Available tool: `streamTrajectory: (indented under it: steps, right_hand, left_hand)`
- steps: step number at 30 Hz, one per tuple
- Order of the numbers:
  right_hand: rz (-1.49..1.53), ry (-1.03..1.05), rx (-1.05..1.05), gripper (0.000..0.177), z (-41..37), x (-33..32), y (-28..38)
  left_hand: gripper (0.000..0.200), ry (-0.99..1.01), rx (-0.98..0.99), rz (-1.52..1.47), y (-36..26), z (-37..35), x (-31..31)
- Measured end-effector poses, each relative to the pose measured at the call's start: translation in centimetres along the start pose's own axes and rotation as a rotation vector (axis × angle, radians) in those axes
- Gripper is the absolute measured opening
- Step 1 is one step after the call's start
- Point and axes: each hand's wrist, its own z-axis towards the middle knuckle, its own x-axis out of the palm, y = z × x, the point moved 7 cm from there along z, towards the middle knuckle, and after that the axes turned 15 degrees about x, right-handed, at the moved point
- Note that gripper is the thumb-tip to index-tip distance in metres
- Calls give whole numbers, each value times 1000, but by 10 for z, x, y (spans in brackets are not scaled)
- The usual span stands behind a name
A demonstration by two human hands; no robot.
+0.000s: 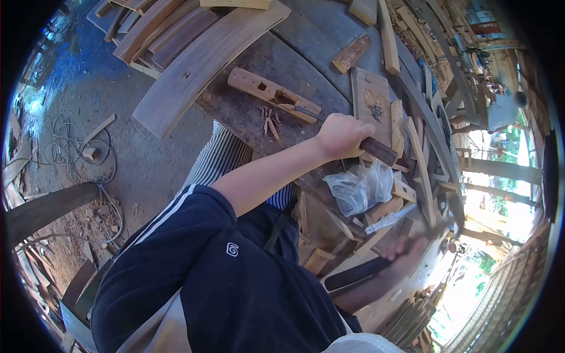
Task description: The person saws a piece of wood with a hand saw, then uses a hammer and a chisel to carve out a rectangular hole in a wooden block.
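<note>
My left hand (pixel 344 136) is closed around a chisel with a dark wooden handle (pixel 379 151). The chisel's metal blade (pixel 307 112) points into a recess cut in a wooden block (pixel 253 84), which has another square hole farther along. My right hand (pixel 406 249), smeared by motion, grips what looks like a hammer (pixel 452 226) at the right, away from the chisel. Small wood chips (pixel 270 122) lie beside the block. A clear plastic bag (pixel 359 188) sits just below my left hand.
A wide curved plank (pixel 203 67) and a stack of curved pieces (pixel 168 29) lie at upper left. A flat board (pixel 371 88) bears small dark bits. Wood scraps (pixel 352 53) and long strips (pixel 419 156) crowd the right side. A coiled cable (pixel 112 153) lies on the floor.
</note>
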Motion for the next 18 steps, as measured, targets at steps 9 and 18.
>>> streamTrajectory:
  steps: [9,18]
  right_hand:
    - [-363,4,191,28,-3,51,-60]
    - [62,-173,-27,29,-10,-17,-36]
  left_hand:
    - [25,6,-24,41,8,4,-7]
    - [20,-228,303,-216,-32,1,-51]
